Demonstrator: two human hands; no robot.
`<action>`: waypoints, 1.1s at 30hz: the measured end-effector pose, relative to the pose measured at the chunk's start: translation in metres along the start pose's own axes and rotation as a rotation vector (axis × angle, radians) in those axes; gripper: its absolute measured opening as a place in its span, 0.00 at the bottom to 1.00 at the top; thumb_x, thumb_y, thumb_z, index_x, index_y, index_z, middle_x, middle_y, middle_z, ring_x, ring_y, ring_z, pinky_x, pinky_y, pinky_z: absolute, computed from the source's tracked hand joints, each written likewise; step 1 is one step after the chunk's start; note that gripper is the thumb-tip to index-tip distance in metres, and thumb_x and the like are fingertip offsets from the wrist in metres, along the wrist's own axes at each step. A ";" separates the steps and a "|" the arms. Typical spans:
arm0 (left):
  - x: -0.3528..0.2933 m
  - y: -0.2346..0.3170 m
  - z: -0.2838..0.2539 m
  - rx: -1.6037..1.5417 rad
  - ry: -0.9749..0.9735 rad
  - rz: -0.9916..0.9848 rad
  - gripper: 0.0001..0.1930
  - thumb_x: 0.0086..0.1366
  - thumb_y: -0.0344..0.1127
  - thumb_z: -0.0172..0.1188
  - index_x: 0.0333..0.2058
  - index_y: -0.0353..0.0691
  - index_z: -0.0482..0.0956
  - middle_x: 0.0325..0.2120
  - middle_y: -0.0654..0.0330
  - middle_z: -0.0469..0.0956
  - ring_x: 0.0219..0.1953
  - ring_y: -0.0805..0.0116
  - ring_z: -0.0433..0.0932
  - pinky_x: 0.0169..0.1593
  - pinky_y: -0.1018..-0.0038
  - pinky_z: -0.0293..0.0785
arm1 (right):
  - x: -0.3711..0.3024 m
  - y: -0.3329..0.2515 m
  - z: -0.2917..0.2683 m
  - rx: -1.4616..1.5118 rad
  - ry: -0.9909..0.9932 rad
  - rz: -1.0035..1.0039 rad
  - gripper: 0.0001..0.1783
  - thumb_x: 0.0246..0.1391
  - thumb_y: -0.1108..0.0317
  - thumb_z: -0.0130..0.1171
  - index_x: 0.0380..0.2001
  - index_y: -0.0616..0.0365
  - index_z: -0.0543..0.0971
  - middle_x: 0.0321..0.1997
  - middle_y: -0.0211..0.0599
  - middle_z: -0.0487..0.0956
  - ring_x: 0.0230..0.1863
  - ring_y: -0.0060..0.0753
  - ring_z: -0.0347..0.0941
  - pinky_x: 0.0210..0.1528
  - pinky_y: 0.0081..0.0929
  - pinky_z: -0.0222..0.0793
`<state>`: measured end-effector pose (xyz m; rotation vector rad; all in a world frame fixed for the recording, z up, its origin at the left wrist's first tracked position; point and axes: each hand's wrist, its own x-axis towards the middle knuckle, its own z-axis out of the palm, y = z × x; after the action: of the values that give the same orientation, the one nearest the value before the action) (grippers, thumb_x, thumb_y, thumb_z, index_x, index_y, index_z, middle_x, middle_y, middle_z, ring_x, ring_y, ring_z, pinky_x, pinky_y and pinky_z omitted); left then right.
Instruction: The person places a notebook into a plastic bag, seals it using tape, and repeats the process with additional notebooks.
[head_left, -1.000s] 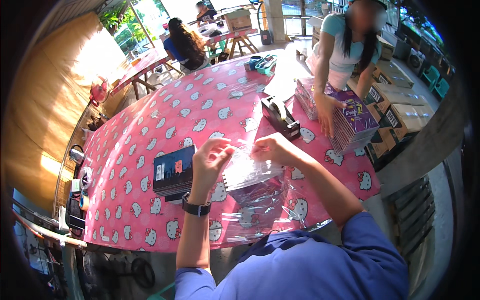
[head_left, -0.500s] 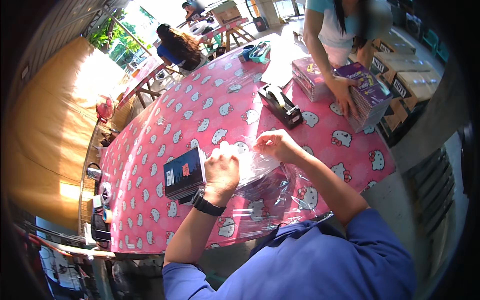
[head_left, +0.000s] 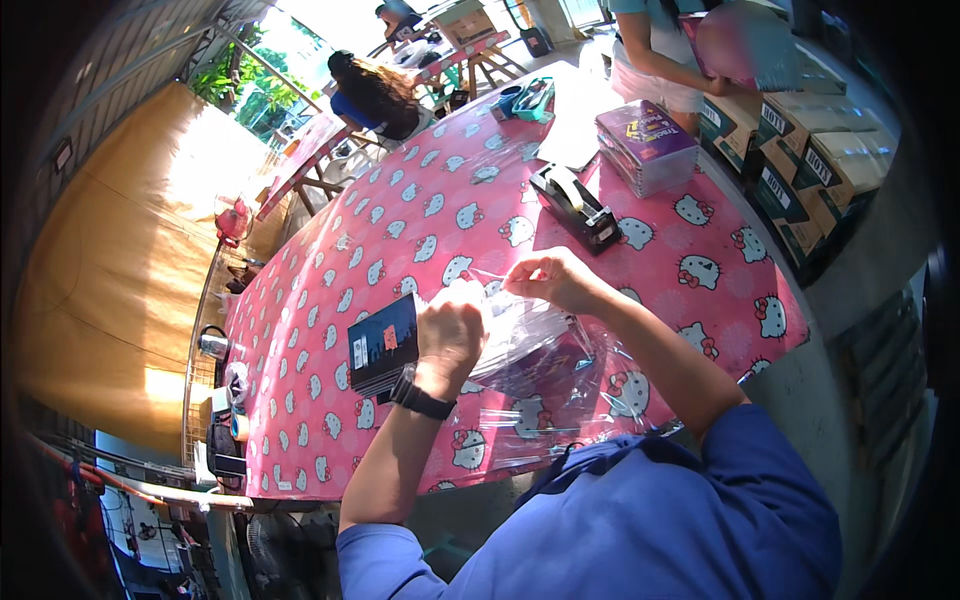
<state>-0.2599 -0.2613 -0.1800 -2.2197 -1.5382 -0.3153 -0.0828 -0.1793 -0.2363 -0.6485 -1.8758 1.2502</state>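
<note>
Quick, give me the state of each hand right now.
Left hand: closed, gripping the clear plastic wrap.
Right hand: fingers pinched on the top edge of the same wrap.

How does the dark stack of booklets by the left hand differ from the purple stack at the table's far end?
The dark stack of booklets is thin, dark blue and beside the left hand; the purple stack is taller, bright, and far from both hands, near another person. Both rest flat on the pink patterned tablecloth.
</note>
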 end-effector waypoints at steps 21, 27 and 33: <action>0.014 -0.011 -0.025 -0.403 0.046 -0.138 0.09 0.52 0.38 0.62 0.21 0.39 0.76 0.16 0.56 0.73 0.23 0.56 0.76 0.28 0.66 0.70 | 0.004 0.008 -0.028 0.297 -0.311 0.188 0.23 0.47 0.57 0.65 0.43 0.61 0.77 0.37 0.29 0.78 0.39 0.17 0.70 0.45 0.20 0.65; 0.014 -0.010 -0.021 -0.311 -0.032 -0.085 0.11 0.49 0.39 0.65 0.25 0.39 0.77 0.19 0.59 0.76 0.26 0.63 0.78 0.31 0.71 0.73 | 0.016 -0.015 -0.009 -0.309 -0.446 0.066 0.26 0.44 0.60 0.67 0.46 0.61 0.76 0.38 0.32 0.78 0.39 0.20 0.72 0.42 0.22 0.68; 0.025 -0.012 -0.012 -0.605 -0.181 -0.150 0.35 0.43 0.35 0.68 0.52 0.45 0.65 0.40 0.56 0.76 0.42 0.60 0.76 0.44 0.68 0.73 | 0.019 -0.006 -0.043 0.283 -0.174 0.038 0.25 0.51 0.63 0.59 0.51 0.63 0.71 0.41 0.38 0.78 0.44 0.23 0.72 0.48 0.25 0.67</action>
<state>-0.2610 -0.2424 -0.1571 -2.6395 -1.9028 -0.7247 -0.0581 -0.1449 -0.2156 -0.4367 -1.7827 1.6032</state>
